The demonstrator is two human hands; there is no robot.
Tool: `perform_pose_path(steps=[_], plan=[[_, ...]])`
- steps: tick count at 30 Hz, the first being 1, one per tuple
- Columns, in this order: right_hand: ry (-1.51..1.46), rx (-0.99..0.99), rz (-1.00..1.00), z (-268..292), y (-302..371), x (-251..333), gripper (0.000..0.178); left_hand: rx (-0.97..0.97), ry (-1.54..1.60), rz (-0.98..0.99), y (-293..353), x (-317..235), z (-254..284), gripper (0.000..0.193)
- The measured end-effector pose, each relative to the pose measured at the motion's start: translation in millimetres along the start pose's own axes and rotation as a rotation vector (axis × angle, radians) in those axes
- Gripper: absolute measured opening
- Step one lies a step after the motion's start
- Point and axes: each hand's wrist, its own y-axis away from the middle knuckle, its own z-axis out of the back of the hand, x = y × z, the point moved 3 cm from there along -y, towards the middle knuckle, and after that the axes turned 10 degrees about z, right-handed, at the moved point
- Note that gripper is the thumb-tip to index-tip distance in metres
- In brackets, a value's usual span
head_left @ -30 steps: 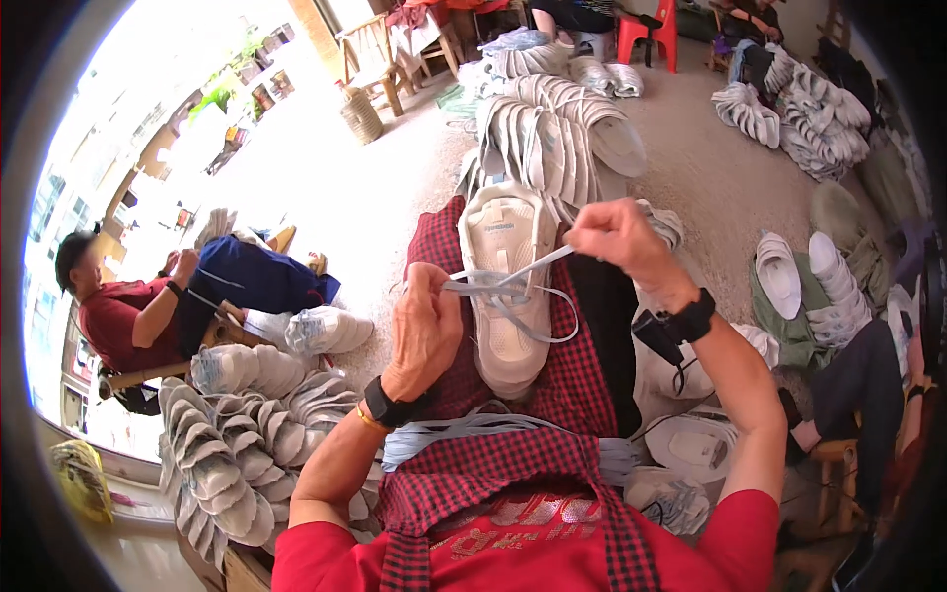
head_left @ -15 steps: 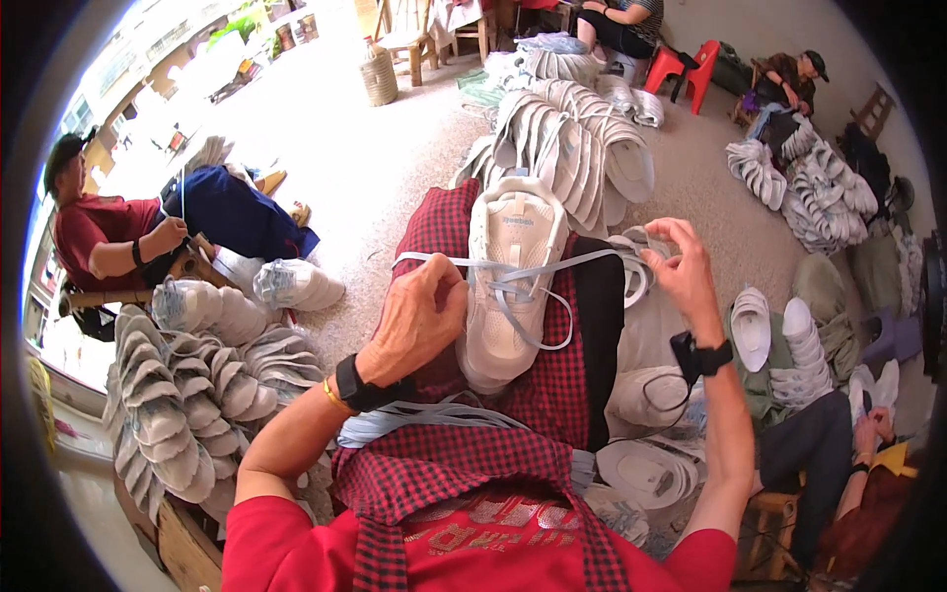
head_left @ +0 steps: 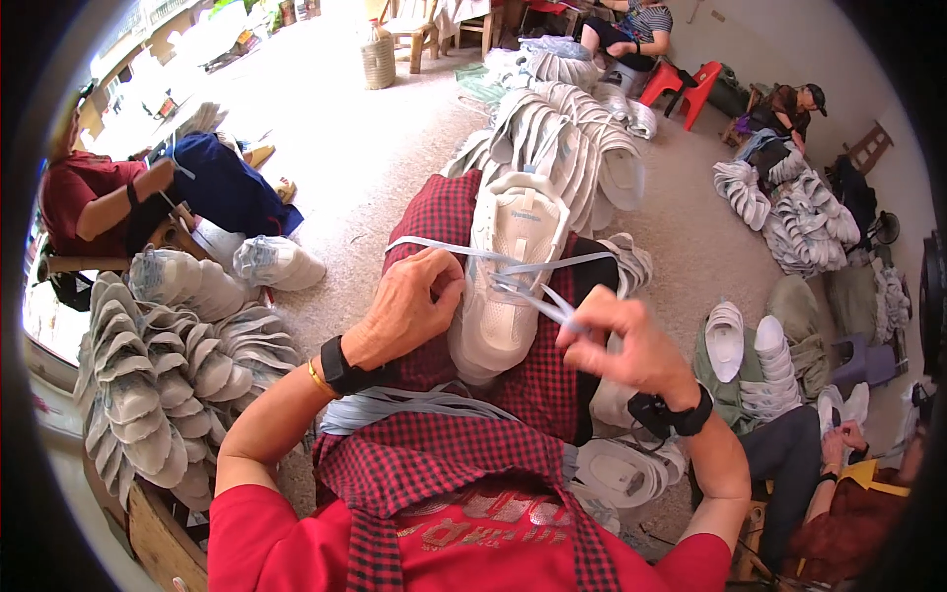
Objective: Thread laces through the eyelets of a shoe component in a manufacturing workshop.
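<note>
A white lace-up shoe upper lies across my lap on a red-and-black checked apron, its toe toward me. Pale blue shoelace crosses its lower eyelets; one strand stretches out to the left and another to the right. My right hand is pinching a doubled length of the lace just right of the toe. Beside the shoe's left edge, my left hand has its fingers curled together; whatever is between them is hidden. A bundle of loose pale blue laces lies across my waist.
Stacked white shoe uppers stand in a pile at left and another pile ahead. White shoe pieces sit by my right side. Co-workers sit at left, far right and near right. A red chair stands at the back.
My right hand has come down and inward from the right to the lace beside the toe and now pinches it. My left hand has shifted slightly left.
</note>
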Motion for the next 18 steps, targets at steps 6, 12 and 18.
perform_pose_path(steps=[6,12,18], plan=[[-0.159,-0.163,-0.131,26.4,-6.8,-46.6,0.021,-0.033,-0.041,-0.071,-7.6,0.6,0.4,0.006],[0.007,-0.164,-0.136,23.9,-8.1,-69.8,0.024,-0.132,-0.019,-0.183,-29.8,1.7,0.5,0.013],[0.113,-0.158,-0.105,23.9,-11.6,-63.2,0.024,0.231,0.13,0.137,-53.3,16.8,11.1,0.027]])
